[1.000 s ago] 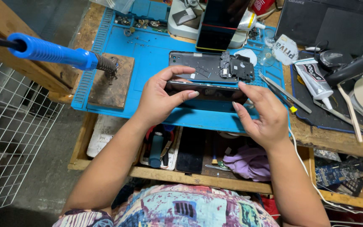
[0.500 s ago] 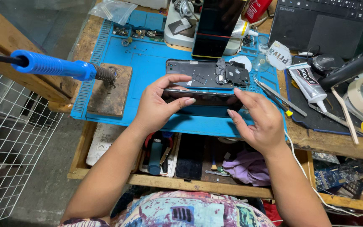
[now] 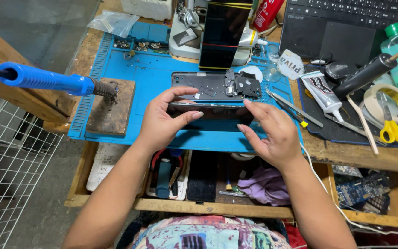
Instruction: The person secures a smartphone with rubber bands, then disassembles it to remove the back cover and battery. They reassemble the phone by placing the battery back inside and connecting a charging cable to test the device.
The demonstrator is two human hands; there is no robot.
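Dark phone screen (image 3: pixel 223 34) propped upright at mat's back, white glue tube (image 3: pixel 321 90) w/ label right, prob. clear bag (image 3: pixel 111 22) top-left.

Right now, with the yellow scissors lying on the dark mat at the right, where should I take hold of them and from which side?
Grip the yellow scissors by their handle loops, coming from the near edge of the bench. The loops point toward you, and the blades run away under the tape roll.

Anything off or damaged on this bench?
One oddity: the opened phone body on the blue mat lies with its back cover off and boards exposed. Left hand and right hand hold a dark panel; no visible cracks.
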